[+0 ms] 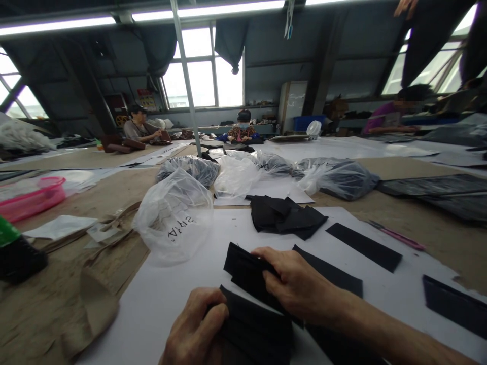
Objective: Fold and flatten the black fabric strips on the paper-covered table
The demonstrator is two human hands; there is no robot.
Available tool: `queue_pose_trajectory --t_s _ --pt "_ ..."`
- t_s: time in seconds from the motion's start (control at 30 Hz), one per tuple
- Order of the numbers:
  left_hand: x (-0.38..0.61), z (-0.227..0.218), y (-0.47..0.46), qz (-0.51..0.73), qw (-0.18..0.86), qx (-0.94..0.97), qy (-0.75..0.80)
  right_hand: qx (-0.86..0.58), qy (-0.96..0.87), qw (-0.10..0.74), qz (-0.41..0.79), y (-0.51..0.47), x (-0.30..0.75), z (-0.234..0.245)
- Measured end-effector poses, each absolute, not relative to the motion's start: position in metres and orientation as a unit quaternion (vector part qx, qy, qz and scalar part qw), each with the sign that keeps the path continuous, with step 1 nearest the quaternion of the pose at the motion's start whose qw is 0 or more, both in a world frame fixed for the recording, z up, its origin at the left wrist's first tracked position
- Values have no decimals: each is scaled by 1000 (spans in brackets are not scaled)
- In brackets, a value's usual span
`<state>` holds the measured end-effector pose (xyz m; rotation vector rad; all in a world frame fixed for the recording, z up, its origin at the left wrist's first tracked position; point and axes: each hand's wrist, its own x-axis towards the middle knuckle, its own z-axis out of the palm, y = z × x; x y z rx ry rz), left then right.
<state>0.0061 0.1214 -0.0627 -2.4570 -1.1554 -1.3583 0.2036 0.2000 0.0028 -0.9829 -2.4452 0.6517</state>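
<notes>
My left hand [200, 324] is closed on the edge of a black fabric stack [254, 324] at the bottom of the view. Just beyond it, my right hand [292, 279] pinches a second bundle of black fabric pieces [243, 266], thumb in front and fingers over the top. Both bundles are close together, over white paper [160, 309]. A flat black strip [335, 271] lies partly behind my right hand, and another black strip [363, 246] is farther right. Beyond my hands sits a loose heap of black pieces [285, 215].
Clear plastic bags [175, 218] stand past the paper, some holding dark goods. Pink-handled scissors or a similar tool [399, 237] lie at right. A pink basin [34, 197] is at far left. Several people sit at tables in the background. A pole [186, 76] rises mid-table.
</notes>
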Motion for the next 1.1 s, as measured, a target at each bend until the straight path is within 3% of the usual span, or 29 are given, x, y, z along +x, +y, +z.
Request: queue_pose_trajectory --t_s 0.13,0.47,0.87,1.1 --pt "6 -63 121 -460 56 -798 -387 -270 -925 191 188 185 199 3" --pt "7 -62 119 -466 70 -787 -398 -224 -964 116 87 179 190 -4" --pt "8 -62 120 -465 87 -778 -414 -277 -917 79 278 173 189 20" --pt "4 -66 119 -449 70 -783 -426 -275 -923 69 260 176 189 18"
